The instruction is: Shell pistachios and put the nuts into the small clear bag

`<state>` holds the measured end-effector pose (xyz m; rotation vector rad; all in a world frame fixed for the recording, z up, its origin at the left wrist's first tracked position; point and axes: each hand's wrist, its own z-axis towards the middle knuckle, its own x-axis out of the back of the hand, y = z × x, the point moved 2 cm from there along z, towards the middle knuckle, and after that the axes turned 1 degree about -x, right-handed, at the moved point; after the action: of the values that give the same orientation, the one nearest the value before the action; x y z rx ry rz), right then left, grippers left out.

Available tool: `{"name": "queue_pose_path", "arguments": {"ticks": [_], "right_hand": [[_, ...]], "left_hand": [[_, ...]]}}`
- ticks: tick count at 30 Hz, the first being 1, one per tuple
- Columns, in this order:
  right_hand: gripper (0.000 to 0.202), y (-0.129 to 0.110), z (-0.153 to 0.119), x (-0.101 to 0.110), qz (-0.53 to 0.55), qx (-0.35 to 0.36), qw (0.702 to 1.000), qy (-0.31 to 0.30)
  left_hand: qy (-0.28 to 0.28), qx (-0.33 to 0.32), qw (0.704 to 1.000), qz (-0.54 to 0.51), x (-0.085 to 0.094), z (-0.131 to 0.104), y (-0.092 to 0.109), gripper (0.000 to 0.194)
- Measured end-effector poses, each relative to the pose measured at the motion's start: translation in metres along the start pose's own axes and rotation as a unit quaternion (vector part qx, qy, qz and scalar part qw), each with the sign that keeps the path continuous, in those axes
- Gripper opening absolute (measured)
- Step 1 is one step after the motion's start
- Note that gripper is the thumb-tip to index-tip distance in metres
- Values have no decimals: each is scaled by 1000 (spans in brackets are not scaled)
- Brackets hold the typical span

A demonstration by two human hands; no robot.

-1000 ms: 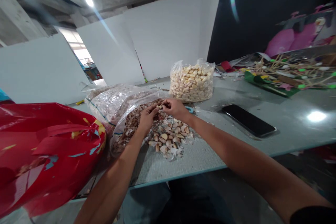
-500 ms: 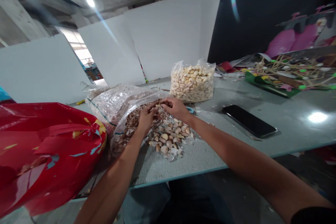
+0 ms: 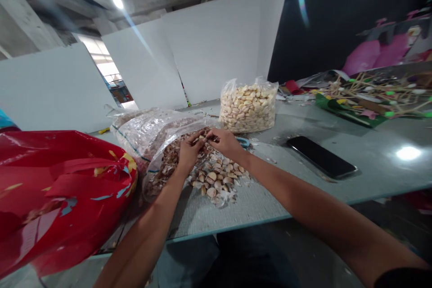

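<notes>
I see glossy, creased plastic on the red bag (image 3: 84, 180) and clear, crinkled plastic on the sack (image 3: 151, 123) and pouch (image 3: 248, 110). From my end the phone (image 3: 320, 156) looks smooth and glassy, the table (image 3: 243, 209) finely ribbed near its front edge, the cloves (image 3: 212, 176) smooth, the husks (image 3: 168, 157) dry and papery, the white panels (image 3: 219, 45) matt.

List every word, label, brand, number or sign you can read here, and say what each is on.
No text can be read.
Red bag: yellow and pale blue patches, no legible letters.
Phone: dark screen, nothing readable.
Clear bag: no lettering visible.
Garlic cloves: no markings visible.
Pink containers: too blurred to tell whether they carry labels.
</notes>
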<state>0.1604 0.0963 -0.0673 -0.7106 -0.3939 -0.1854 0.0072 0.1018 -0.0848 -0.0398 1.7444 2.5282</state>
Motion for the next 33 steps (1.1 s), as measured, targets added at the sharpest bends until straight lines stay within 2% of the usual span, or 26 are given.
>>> {"name": "queue_pose_path", "arguments": {"ticks": [6, 9, 13, 16, 19, 22, 29, 31, 33], "right_hand": [[13, 2, 0, -2, 9, -24, 1000, -9], [15, 5, -1, -4, -4, -50, 998, -40], [14, 5, -2, -10, -74, -36, 986, -142], [19, 2, -4, -14, -110, 4, 971, -211], [26, -1, -7, -21, -121, 49, 944, -302], [24, -2, -10, -27, -118, 41, 916, -380], [14, -2, -13, -27, -149, 16, 914, -377], [12, 0, -12, -27, -146, 1, 922, -358], [12, 4, -9, -25, -99, -25, 944, -313]], "left_hand": [[12, -13, 1000, -18, 0, 2, 2, 38], [10, 3, 1000, -4, 1, 1, 0, 36], [23, 24, 999, 23, 8, 5, -8, 38], [46, 15, 998, 36, 15, 9, -12, 40], [54, 14, 998, 37, 18, 11, -13, 41], [42, 25, 998, 38, 16, 9, -12, 42], [18, 23, 999, 41, 12, 6, -8, 40], [16, 20, 999, 44, 12, 6, -8, 40], [15, 13, 999, 51, 13, 6, -8, 38]]}}
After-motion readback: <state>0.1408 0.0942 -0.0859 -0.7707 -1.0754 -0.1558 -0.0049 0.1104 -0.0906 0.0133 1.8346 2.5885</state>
